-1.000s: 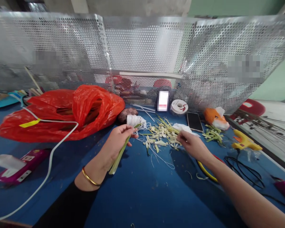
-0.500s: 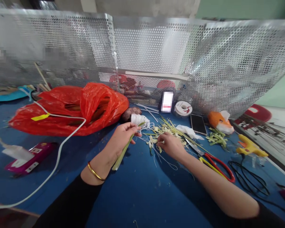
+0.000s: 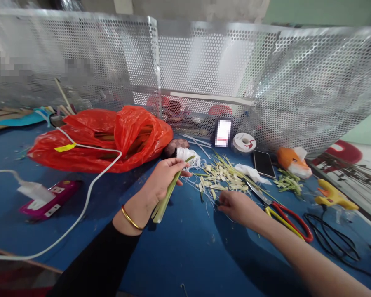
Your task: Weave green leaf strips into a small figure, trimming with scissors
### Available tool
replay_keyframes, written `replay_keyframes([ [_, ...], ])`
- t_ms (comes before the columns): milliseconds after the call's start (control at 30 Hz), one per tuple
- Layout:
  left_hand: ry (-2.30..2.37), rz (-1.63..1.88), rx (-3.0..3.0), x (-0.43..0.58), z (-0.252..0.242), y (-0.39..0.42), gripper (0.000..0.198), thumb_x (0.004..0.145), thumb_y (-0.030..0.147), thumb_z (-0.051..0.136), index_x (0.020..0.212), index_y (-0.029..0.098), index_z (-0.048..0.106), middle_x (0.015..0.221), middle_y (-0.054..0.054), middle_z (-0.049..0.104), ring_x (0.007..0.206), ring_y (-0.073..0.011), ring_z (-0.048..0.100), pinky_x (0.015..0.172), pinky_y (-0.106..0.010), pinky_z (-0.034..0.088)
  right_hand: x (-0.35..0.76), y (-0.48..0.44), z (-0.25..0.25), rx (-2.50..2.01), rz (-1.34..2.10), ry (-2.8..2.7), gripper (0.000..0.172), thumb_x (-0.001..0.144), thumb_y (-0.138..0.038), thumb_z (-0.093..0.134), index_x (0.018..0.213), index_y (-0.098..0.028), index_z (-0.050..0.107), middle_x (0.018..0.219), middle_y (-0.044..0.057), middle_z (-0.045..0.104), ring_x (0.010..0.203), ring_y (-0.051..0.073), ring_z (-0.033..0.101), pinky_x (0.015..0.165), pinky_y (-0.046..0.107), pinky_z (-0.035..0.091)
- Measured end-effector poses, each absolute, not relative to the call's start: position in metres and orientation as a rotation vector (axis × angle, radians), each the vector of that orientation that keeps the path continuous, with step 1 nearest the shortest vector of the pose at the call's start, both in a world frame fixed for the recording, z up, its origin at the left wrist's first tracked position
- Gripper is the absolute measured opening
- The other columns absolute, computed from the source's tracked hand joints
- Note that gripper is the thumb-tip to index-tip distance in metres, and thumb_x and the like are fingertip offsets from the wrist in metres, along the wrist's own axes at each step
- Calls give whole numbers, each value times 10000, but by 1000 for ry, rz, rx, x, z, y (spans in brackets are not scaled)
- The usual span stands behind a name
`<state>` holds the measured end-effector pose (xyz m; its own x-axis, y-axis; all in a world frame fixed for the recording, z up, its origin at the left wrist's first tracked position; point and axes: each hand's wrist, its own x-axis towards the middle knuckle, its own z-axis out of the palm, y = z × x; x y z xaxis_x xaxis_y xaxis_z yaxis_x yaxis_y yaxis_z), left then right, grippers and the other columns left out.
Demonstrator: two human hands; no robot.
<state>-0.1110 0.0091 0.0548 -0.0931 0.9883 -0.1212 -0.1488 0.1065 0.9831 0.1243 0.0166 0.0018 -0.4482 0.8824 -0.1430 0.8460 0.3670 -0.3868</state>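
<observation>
My left hand (image 3: 162, 179) is closed around a small bundle of flat, pale green plant stalks (image 3: 163, 206), with the thumb and index finger pinching their thin upper end. The cut lower ends point down towards me. Just beyond those fingers lies a white spool of thread (image 3: 188, 156), its loose strands trailing over the table. To the right, my right hand (image 3: 238, 208) hovers low at the near edge of a pile of yellowish-green plant scraps (image 3: 222, 175). Its fingers are curled together, and whatever they pinch is hidden.
A red plastic bag (image 3: 102, 140) of brown strips sits left, a white cable crossing it to a purple power strip (image 3: 51, 200). Scissors (image 3: 289, 218), a phone (image 3: 264, 163), a ribbon reel (image 3: 244, 142) and a yellow glue gun (image 3: 335, 196) lie right. A perforated metal screen (image 3: 204, 66) stands behind.
My right hand has drawn back from the scrap pile, towards me and slightly right. My left hand still grips the stalks in much the same place. The view has shifted a little.
</observation>
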Motion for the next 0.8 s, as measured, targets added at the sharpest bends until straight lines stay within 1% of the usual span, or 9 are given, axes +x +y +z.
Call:
replay_keyframes([
  [167, 1182, 1289, 893, -113, 56, 8, 109, 818, 134, 605, 731, 135, 672, 1007, -117, 697, 646, -132, 683, 361, -156, 402, 117, 12, 15, -1591, 623, -2577, 184, 679, -17, 528, 599, -181, 549, 542, 7, 542, 544, 147, 509, 520, 267, 243],
  [267, 1112, 1307, 857, -115, 59, 8, 93, 818, 127, 602, 742, 136, 656, 1014, -107, 700, 650, -134, 687, 366, -156, 415, 104, 29, 44, -1485, 776, -2566, 196, 657, -18, 556, 552, -181, 538, 488, -7, 547, 491, 136, 528, 504, 255, 314],
  [333, 1036, 1326, 823, -117, 61, 8, 91, 824, 127, 596, 745, 133, 640, 1024, -104, 701, 645, -127, 684, 371, -153, 422, 91, 48, 68, -1402, 913, -2511, 162, 695, -51, 556, 603, -183, 577, 455, -16, 570, 449, 135, 559, 492, 248, 391],
  [400, 974, 1343, 788, -120, 63, 8, 90, 834, 128, 586, 755, 129, 630, 1025, -104, 702, 635, -116, 676, 378, -149, 425, 73, 69, 87, -1324, 938, -2380, 148, 755, -70, 522, 675, -180, 579, 538, 5, 632, 499, 135, 609, 512, 243, 449],
  [500, 929, 1340, 756, -122, 64, 8, 80, 843, 128, 575, 792, 123, 637, 1018, -99, 702, 634, -106, 665, 385, -143, 419, 40, 96, 103, -1223, 827, -2168, 135, 883, -154, 445, 830, -171, 568, 772, 59, 696, 652, 122, 651, 611, 241, 501],
  [567, 920, 1331, 757, -123, 64, 8, 74, 842, 129, 575, 815, 123, 645, 1024, -94, 699, 642, -102, 659, 388, -140, 413, 23, 110, 103, -1176, 741, -2088, 190, 944, -208, 375, 977, -169, 558, 962, 86, 694, 766, 114, 655, 673, 240, 504],
  [633, 927, 1317, 768, -123, 63, 8, 74, 841, 135, 577, 822, 125, 648, 1039, -94, 697, 647, -97, 654, 394, -138, 411, 16, 119, 98, -1175, 668, -2078, 190, 937, -253, 432, 1052, -170, 559, 1025, 88, 679, 795, 129, 651, 694, 264, 500],
  [733, 949, 1296, 781, -124, 62, 8, 79, 840, 144, 579, 812, 125, 650, 1059, -104, 693, 664, -102, 658, 400, -140, 419, 28, 121, 84, -1234, 529, -2137, 162, 745, -209, 697, 891, -168, 639, 928, 89, 679, 811, 209, 634, 754, 353, 471],
  [800, 978, 1272, 769, -123, 61, 8, 77, 834, 141, 584, 798, 126, 650, 1058, -107, 693, 679, -111, 665, 400, -144, 429, 48, 112, 74, -1258, 426, -2183, 90, 681, -157, 728, 699, -182, 643, 809, 75, 668, 824, 250, 614, 820, 414, 429],
])
